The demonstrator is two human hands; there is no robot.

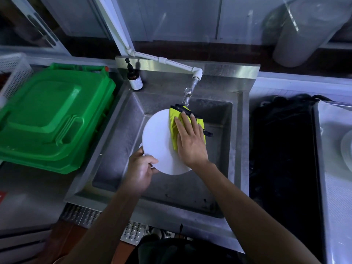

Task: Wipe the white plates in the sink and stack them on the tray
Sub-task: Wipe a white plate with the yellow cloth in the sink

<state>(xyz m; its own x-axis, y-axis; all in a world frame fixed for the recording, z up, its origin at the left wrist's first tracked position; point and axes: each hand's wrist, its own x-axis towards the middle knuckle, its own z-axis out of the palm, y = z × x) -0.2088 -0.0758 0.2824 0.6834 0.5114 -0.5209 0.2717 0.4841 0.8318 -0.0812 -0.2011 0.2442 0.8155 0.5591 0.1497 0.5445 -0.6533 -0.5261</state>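
So the sink [236, 141] is a steel basin with a raised back wall. A brown pump bottle [134, 78] stands on its back-left corner, and a white pipe [167, 62] runs along the back edge to a metal tap [188, 94] hanging over the back of the basin. The tap ends right above the far edge of the cloth [177, 126], so it crowds that side a bit. Off the sink's left edge there's a big green lid [49, 119] lying flat, with a white mesh basket [13, 73] behind it. Off the right edge is a dark bin [283, 149], then a steel tray [335, 168] with a pale plate edge [347, 147] just showing at the frame's right edge.

The plate [158, 141] is held up over the middle of the basin, tilted, flat face toward the camera. It's round, so no real long axis. A sliver of white peeks out behind its lower-left rim, can't tell if that's a second plate.

Left hand [140, 169] grips the lower-left rim, thumb curled over the front. Right hand [190, 140] lies flat with straight fingers, pressing the yellow cloth against the plate's right side. The cloth runs from the tap end down toward the near rim.
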